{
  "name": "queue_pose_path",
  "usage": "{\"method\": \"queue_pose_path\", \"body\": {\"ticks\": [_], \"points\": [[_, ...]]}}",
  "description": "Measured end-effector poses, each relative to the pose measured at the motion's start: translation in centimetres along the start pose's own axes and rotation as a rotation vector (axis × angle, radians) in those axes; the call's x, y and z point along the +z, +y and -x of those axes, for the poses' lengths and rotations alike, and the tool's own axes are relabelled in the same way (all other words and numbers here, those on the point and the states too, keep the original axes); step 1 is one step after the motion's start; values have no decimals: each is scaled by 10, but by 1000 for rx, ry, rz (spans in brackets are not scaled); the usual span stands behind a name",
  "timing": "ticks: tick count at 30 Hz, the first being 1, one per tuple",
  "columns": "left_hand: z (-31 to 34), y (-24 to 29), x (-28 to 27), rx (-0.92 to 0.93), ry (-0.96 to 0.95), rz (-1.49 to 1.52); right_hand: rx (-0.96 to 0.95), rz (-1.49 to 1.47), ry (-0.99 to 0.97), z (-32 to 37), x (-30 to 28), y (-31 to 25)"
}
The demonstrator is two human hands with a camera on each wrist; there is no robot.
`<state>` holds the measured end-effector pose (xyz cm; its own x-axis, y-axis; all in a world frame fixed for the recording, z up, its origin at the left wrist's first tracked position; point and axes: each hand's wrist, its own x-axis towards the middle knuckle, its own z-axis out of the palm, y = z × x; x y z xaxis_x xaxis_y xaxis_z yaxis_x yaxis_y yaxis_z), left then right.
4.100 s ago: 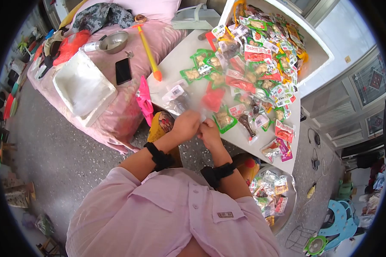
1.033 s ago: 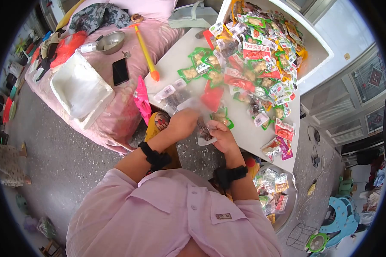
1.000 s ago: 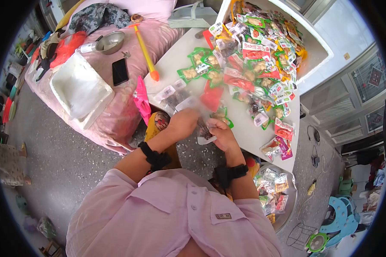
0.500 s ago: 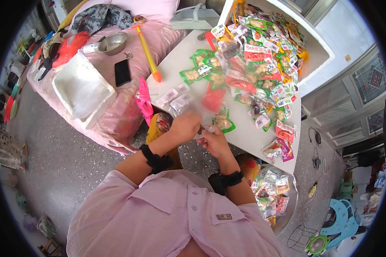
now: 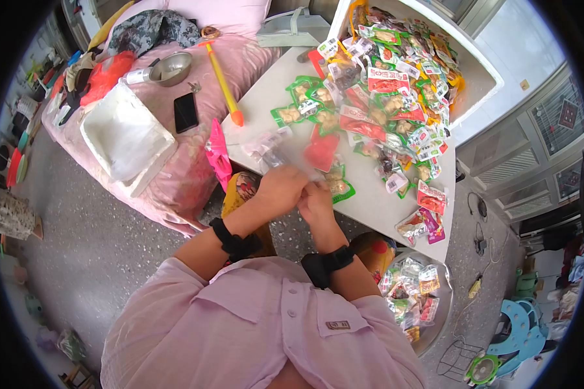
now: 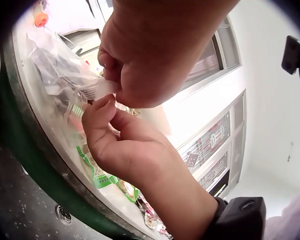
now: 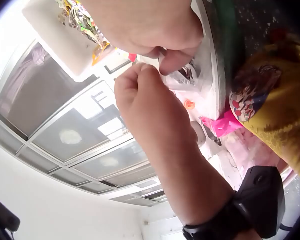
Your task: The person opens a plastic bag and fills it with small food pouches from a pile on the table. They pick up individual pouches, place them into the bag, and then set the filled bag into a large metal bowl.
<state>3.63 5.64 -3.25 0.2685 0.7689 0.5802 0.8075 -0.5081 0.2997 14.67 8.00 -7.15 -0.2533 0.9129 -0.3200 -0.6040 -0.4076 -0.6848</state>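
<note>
My left hand (image 5: 282, 192) and right hand (image 5: 318, 203) meet fingertip to fingertip just off the table's front edge. In the left wrist view, both pinch the edge of a clear plastic pack (image 6: 105, 89); its contents are mostly hidden by the fingers. Beyond the left hand, clear packs with white barcode labels (image 5: 272, 139) lie on the table. A green-edged food pack (image 5: 339, 184) lies just past the right hand, and a red pack (image 5: 322, 150) is a little farther back. In the right wrist view, my left hand (image 7: 149, 100) has its fingers curled in.
The white table (image 5: 363, 211) carries a large heap of snack packs (image 5: 396, 91) spilling from a white foam box (image 5: 483, 74). A metal basin (image 5: 438, 311) of packs stands by my right knee. Left is a pink bed (image 5: 253, 61) with a white foam tray (image 5: 120, 133) and phone (image 5: 185, 112).
One second ago the hands were apart, with a clear pack of dark food showing between them. Since then the right hand has moved left and in, and the fingertips now meet, covering the pack.
</note>
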Motion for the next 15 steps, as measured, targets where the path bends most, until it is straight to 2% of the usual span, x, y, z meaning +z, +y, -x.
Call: {"method": "queue_pose_path", "body": {"ticks": [2,5,8,11,14,15], "points": [[1,0,-1,8,33,-18,113,-8,-48,12,5,-14],[3,4,-1,4,47,-39,171,38,-62,9,-8,-14],[2,5,-3,23,64,-72,221,-41,-91,5,-11,-14],[2,7,-4,36,57,-104,80,-121,-174,-4,-16,0],[4,8,4,54,57,-101,-6,-118,62,0,11,8],[5,6,6,58,64,-90,10,-96,67,-1,9,9]]}}
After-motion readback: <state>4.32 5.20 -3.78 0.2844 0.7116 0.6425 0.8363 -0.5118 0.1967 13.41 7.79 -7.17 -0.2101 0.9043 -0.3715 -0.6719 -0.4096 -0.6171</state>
